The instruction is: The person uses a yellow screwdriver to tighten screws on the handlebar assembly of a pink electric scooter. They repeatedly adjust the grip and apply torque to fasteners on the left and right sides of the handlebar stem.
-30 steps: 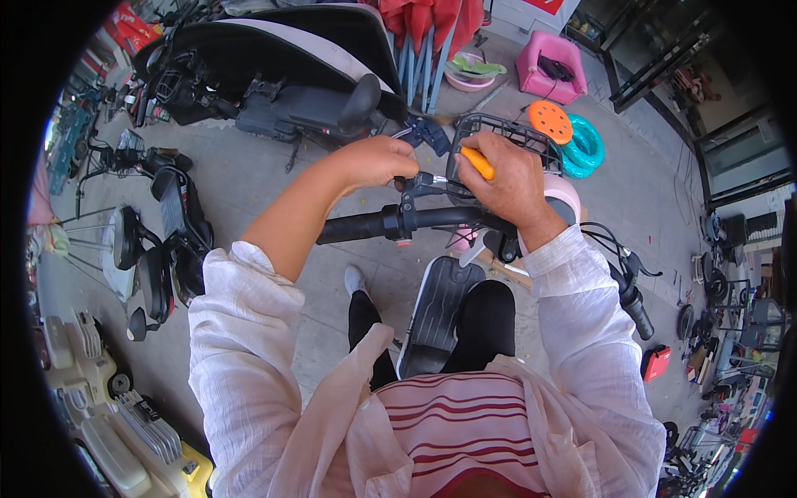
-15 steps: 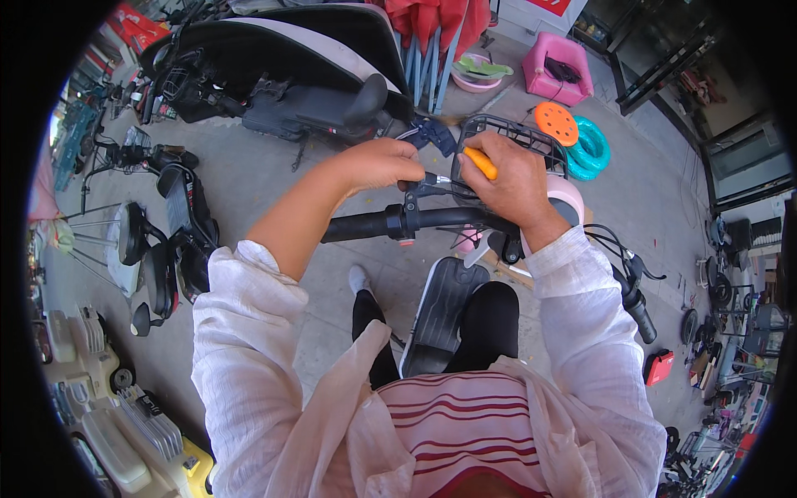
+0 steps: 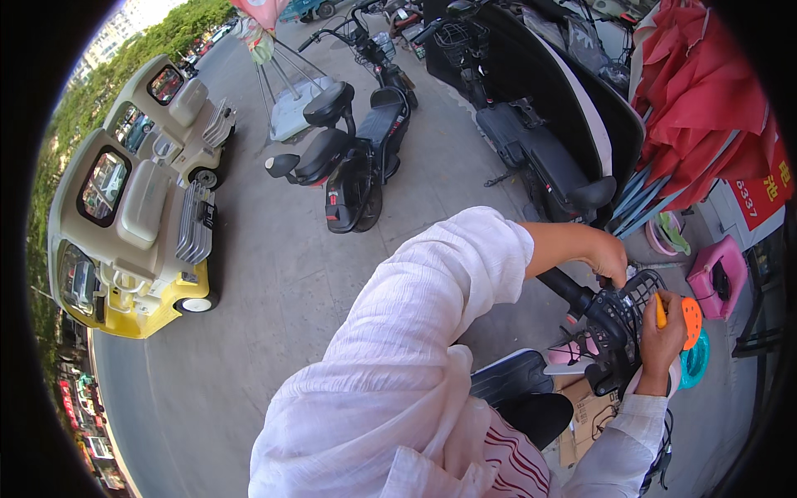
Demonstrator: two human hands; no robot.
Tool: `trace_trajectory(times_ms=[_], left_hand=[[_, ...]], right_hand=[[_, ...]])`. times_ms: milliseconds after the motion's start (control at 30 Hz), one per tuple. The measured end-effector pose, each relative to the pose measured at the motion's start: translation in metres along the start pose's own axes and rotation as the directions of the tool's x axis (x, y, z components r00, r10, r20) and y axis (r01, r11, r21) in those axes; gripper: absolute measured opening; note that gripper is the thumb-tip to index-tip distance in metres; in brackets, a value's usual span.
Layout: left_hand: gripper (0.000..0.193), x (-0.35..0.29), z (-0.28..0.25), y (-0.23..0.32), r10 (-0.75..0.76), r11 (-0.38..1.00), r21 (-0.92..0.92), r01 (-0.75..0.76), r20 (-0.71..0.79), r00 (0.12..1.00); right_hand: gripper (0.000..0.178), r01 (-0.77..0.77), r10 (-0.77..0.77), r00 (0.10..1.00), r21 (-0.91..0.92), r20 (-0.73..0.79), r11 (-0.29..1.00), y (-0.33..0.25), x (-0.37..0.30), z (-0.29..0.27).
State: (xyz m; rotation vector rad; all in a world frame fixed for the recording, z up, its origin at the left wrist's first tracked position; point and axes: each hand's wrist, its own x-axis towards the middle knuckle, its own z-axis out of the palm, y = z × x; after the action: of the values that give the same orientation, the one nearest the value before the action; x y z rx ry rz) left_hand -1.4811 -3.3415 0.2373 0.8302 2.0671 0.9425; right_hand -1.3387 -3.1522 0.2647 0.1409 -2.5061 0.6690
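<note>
At right of frame: left hand [image 3: 610,259] curled down over black rubber handlebar grip [image 3: 564,288]; right hand [image 3: 664,332] closed around slim orange tool [image 3: 661,311], just beside black wire front basket [image 3: 627,319]. Parked black scooter [image 3: 357,158] at upper centre.

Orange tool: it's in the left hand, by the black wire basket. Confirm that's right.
Not right. The head view shows the orange tool in the right hand, beside the black wire basket. The left hand grips the handlebar instead.
</note>
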Motion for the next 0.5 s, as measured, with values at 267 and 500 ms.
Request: trace_trajectory(times_ms=[267, 500], left_hand=[[0.046, 0.008, 0.002, 0.003, 0.028, 0.996, 0.091, -0.026, -0.022, 0.999], [0.043, 0.015, 0.004, -0.006, 0.008, 0.999, 0.050, -0.007, -0.025, 1.000]], right_hand=[[0.014, -0.009, 0.009, 1.000, 0.019, 0.010, 1.000, 0.001, 0.004, -0.001], [0.018, 0.038, -0.039, 0.999, 0.015, 0.038, 0.999, 0.007, 0.000, -0.001]])
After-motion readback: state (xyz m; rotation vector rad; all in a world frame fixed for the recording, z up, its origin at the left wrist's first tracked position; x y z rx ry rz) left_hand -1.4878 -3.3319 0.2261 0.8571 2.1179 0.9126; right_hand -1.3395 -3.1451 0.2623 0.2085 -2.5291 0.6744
